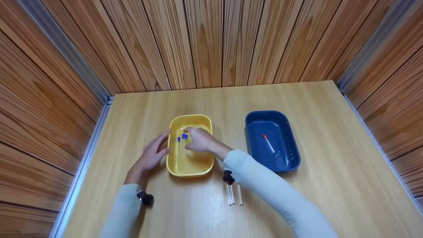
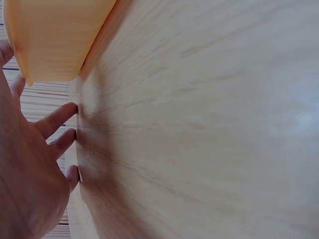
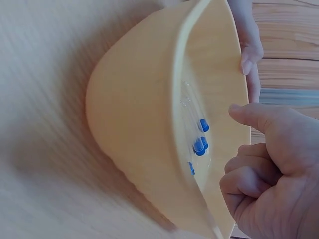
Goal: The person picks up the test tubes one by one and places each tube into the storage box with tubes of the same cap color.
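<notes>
A yellow bin (image 1: 190,168) holds several clear tubes with blue caps (image 3: 200,145), lying on its floor. My left hand (image 1: 153,154) rests against the bin's left side, fingers spread and the thumb near the rim. Over the bin's inside reaches my right hand (image 1: 200,140), close by the blue caps. Its thumb stands away from the curled fingers in the right wrist view, and nothing shows between them. Part of the tubes is hidden behind this hand in the head view.
To the right stands a dark blue bin (image 1: 248,138) with one red-capped tube (image 1: 269,144) in it. Several clear tubes (image 1: 233,195) lie on the table (image 1: 185,211) below my right wrist, their upper ends hidden by it. Wood-panelled walls (image 1: 205,43) enclose the table.
</notes>
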`<state>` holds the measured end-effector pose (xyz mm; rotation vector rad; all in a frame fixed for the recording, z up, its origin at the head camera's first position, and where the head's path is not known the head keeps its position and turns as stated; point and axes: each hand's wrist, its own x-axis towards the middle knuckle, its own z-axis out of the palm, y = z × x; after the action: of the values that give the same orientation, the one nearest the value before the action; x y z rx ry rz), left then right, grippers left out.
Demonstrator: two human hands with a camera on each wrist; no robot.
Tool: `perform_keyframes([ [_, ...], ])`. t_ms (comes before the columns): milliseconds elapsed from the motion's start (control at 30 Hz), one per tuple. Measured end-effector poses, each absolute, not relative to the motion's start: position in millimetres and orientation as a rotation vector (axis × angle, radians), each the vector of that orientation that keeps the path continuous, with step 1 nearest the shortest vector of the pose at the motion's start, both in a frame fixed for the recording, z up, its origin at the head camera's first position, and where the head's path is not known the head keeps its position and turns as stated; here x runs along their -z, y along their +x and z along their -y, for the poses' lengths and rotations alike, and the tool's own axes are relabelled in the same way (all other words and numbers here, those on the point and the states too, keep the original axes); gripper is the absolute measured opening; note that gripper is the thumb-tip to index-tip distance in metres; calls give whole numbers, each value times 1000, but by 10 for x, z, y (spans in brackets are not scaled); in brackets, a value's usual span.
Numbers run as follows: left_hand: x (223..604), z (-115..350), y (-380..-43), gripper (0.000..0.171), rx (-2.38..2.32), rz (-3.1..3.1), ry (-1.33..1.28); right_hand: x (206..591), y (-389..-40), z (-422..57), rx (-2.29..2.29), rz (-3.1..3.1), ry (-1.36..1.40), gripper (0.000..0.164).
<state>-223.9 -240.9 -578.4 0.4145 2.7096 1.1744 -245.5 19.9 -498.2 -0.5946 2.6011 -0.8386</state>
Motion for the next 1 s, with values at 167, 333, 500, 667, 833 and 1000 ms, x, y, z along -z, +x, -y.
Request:
perform_keyframes([
  [167,5794,2411,-2241,73,-1173,-2694,401,4963,-2412,-203,793,-2600,-595,66],
  [333,5798,2406,-2242,73,-1173,-2671,387,4950,-2369,-214,747,-2611,-608,64],
  [500,5789,2409,-2254,73,-1180,-2675,397,4945,-2335,-253,739,-2635,-658,60],
  [667,5797,2417,-2256,74,-1194,-2667,405,4952,-2312,-320,763,-2643,-695,59],
  [833,5796,2413,-2259,74,-1196,-2671,407,4955,-2309,-378,769,-2671,-730,53],
  [1000,5792,2409,-2255,74,-1205,-2636,360,4922,-2306,-440,782,-2666,-761,48],
])
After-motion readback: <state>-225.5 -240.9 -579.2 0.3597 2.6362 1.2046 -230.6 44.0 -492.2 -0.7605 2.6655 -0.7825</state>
